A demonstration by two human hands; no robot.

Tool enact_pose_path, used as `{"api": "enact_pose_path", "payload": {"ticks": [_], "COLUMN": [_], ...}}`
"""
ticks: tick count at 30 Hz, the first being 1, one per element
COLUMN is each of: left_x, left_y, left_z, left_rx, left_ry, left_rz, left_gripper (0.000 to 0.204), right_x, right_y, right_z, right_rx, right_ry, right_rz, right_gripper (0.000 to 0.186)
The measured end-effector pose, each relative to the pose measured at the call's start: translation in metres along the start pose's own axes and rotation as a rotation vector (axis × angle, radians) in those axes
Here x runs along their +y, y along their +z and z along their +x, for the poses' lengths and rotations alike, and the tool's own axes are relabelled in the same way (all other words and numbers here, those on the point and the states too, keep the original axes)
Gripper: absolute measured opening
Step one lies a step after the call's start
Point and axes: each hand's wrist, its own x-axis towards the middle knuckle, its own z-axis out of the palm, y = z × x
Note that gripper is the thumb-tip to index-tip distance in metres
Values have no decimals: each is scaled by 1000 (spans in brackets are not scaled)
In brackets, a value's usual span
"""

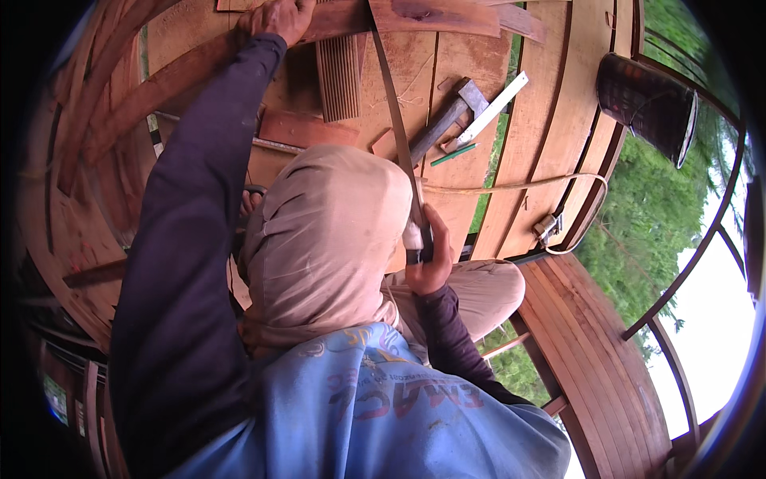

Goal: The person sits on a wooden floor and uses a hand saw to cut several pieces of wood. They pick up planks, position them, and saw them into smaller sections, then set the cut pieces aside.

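My right hand (432, 254) is closed around the handle of a handsaw (390, 89), right of my bent knee. The saw's long, narrow blade runs away from me, and its far part lies against a reddish wooden board (437, 17) at the top of the view. My left arm is stretched forward, and my left hand (279, 19) grips that board left of the blade. Part of the left hand's fingers is cut off by the upper edge. Between board and knee lie a ribbed wooden block (338, 80) and a flat reddish offcut (298, 128).
Right of the blade lie a hammer (438, 132), a white-bladed square (496, 104) and a green pencil (453, 155) on the plank floor (531, 104). A pale cord (511, 188) crosses the planks. A dark bucket (645, 108) stands far right. Curved boards (88, 104) are at left.
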Motion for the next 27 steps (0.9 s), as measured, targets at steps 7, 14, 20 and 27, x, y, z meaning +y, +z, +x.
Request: {"api": "enact_pose_path", "payload": {"ticks": [7, 14, 20, 27], "left_x": [-18, -27, -8, -15], "left_y": [44, 41, 33, 30], "left_z": [9, 1, 4, -2], "left_rx": [314, 278, 239, 301], "left_ry": [440, 409, 403, 504], "left_rz": [278, 286, 260, 316], "left_gripper": [19, 20, 18, 11], "right_x": [-10, 11, 5, 14], "right_y": [62, 4, 57, 20], "right_z": [141, -8, 115, 26], "right_rx": [47, -46, 77, -25], "right_ry": [7, 32, -71, 5], "right_rz": [192, 71, 114, 78], "right_gripper": [47, 59, 62, 56]}}
